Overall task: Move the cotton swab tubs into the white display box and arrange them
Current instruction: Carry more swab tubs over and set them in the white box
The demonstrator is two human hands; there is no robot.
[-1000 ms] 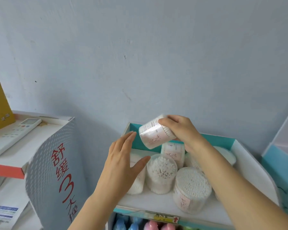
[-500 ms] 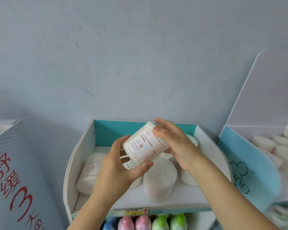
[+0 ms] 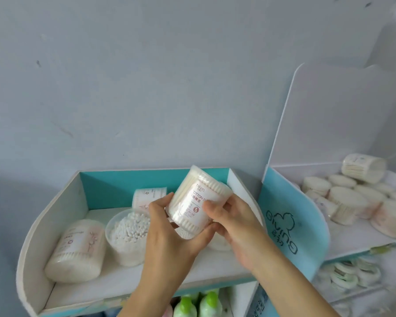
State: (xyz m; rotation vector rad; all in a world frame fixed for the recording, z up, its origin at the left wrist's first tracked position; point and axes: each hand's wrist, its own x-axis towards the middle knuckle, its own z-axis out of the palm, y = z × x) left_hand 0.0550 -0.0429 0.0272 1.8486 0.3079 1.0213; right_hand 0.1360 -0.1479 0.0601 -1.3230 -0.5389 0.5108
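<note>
- One cotton swab tub [image 3: 198,202] is held in the air between the two hands. It is tilted, with its label facing the camera, over the right half of the white display box [image 3: 62,209].
- The left hand [image 3: 169,234] curls its fingers and thumb round the tub's lower end. The right hand [image 3: 236,223] grips the upper right side, with its thumb on the label.
- Four more tubs show inside the box:
  - a leaning tub [image 3: 78,250] lies well to the left of the hands;
  - an upright tub [image 3: 128,234] stands just left of the left hand, with swab heads showing on top;
  - a back tub [image 3: 146,197] sits behind the left hand, against the teal rear wall;
  - a hidden tub [image 3: 220,244] lies beneath the hands, and only an edge of it shows.
- To the right of the right hand stands one second box [image 3: 290,225] with a teal side. The pile of tubs [image 3: 350,200] in it is too blurred and overlapped to count.
- Two green-capped bottles [image 3: 198,303] stand below the hands, under the display box.
- Half a second ago both hands already held the tub at much the same tilt. The view has since swung right, so the grey stand with red characters has left the left edge and more of the second box shows.
- One second ago the right hand alone held the tub, and the left hand was spread flat beside it.
</note>
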